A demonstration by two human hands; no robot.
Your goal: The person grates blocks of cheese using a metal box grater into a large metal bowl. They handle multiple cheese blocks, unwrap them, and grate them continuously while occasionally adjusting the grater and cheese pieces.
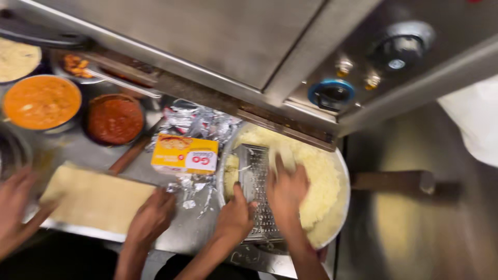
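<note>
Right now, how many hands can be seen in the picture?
4. The left hand steadies the grater; the right hand rubs a pale block on it. Another person's two hands are at the flat sheet. None seem hidden.

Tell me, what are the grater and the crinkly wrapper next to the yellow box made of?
The grater looks like bare metal: grey, shiny, dotted with rows of small holes. The crinkly wrapper seems to be thin foil: silver, creased, glinting. The yellow box looks like printed cardboard, though blur leaves that open.
</note>
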